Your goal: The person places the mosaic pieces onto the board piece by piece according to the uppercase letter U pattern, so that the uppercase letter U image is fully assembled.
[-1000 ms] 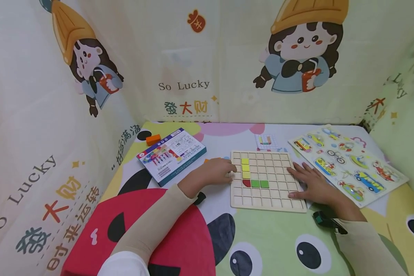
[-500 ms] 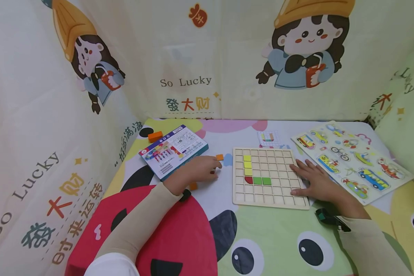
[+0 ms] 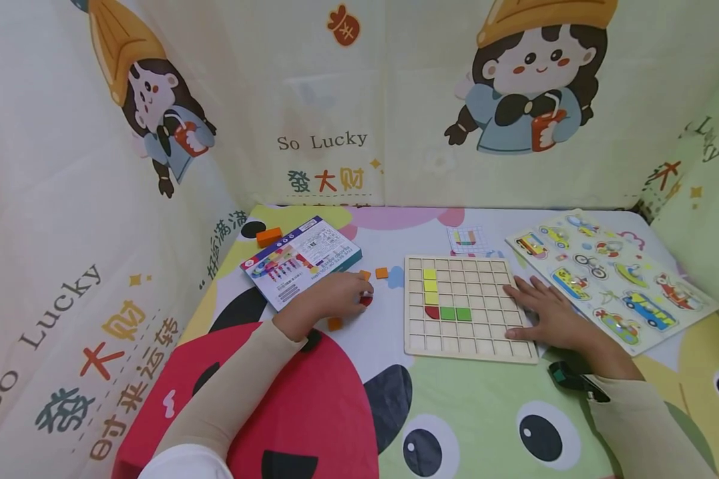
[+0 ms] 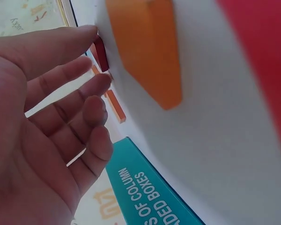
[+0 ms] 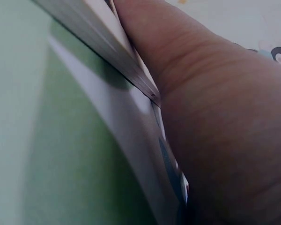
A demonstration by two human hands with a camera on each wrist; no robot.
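My left hand (image 3: 341, 294) is over the left part of the table, fingers loosely bent. Its thumb tip is at a small red piece (image 4: 100, 54) on the table; in the left wrist view the other fingertips stand apart from the thumb. Orange pieces lie close by, one large in the left wrist view (image 4: 150, 51), and another orange piece (image 3: 382, 273) beyond the fingertips. My right hand (image 3: 548, 319) rests with fingers spread on the right edge of the wooden grid board (image 3: 485, 342). The board holds yellow squares (image 3: 430, 287), a red rounded piece (image 3: 432, 312) and green squares (image 3: 455, 313).
A flat puzzle box (image 3: 299, 259) lies left of the board, partly behind the left hand, with an orange block (image 3: 269, 237) beyond it. A pattern card (image 3: 466, 240) lies behind the board. At the right is a picture puzzle board (image 3: 611, 279) of vehicles.
My left hand has moved from the board's left edge leftward to the loose pieces, uncovering an orange one. My right hand stays on the board's right edge.
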